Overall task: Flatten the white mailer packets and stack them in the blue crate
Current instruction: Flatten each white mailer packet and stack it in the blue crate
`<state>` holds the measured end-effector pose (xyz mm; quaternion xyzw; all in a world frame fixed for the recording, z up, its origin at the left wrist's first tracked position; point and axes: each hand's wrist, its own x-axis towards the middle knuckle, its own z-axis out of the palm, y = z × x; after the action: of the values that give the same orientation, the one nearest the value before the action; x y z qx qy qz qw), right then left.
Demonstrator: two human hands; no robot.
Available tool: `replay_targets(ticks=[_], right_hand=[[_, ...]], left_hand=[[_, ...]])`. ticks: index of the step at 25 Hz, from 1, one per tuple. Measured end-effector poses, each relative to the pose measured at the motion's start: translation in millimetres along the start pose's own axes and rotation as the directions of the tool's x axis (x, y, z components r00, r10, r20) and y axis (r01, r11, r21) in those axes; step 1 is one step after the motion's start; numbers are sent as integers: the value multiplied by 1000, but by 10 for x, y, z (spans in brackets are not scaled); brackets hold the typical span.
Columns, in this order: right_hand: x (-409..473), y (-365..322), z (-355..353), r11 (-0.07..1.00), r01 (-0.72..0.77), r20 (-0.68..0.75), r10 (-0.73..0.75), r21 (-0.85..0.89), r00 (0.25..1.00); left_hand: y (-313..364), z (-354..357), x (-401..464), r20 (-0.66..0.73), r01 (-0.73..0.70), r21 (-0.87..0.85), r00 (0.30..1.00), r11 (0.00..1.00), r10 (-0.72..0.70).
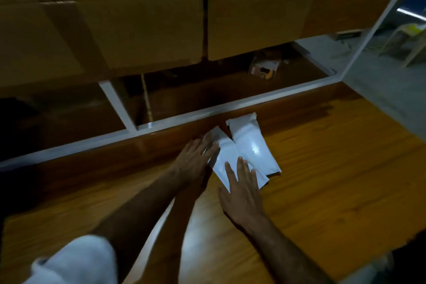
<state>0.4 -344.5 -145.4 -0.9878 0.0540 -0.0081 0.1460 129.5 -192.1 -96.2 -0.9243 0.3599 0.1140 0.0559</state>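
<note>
1. Mailer packets lie on the wooden table (322, 180), near its far edge and just short of the white frame rail (230, 105). 2 show: the near packet (228, 159) and the far packet (251, 145), side by side, the near one appearing to lap over the far one's edge. Cardboard boxes (138, 18) loom behind. No blue crate is in view, so the biggest risk is a long blind carry in which the slick packets slide apart.
2. Both arms reach in from below. The left hand (196, 159) lies flat with straight fingers on the near packet's left edge, clutching nothing. The right hand (242, 189) is likewise spread, fingers straight on the packet's lower end. Neither hand has a packet in a grasp. Pressing with palms only, on a glossy table, could make the near packet skid toward the rail instead of flattening.
3. The overlap matters next: pressure on the near packet could crease the far packet underneath or trap air in it.
4. The far packet's upper end looks puffed and crumpled; left unpressed, it would likely make the stack sit crooked.
5. Dim light and blur hide fine wrinkles, so a fold may go unnoticed.
</note>
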Motion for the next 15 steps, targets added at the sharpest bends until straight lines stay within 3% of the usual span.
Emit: replay_targets(ticks=[3,7,10,12,15], right_hand=[[-6,117,160,999,29,-75,-30,-22,997],[-20,132,184,1000,26,-113,-26,0,993],[-52,103,82,999,24,-127,-21,22,992],[-136,33,-20,994,103,-157,-96,42,983],[-397,-195,-195,939,297,-182,-266,172,947]], left_hand=[[-62,114,259,57,-19,-7,998,1000,20],[-64,136,248,-4,-51,52,999,997,51],[-5,23,-15,-33,-25,-35,999,999,23],[29,15,-404,-133,2,-82,991,997,-13],[120,131,-1304,-286,149,-150,940,977,-187]])
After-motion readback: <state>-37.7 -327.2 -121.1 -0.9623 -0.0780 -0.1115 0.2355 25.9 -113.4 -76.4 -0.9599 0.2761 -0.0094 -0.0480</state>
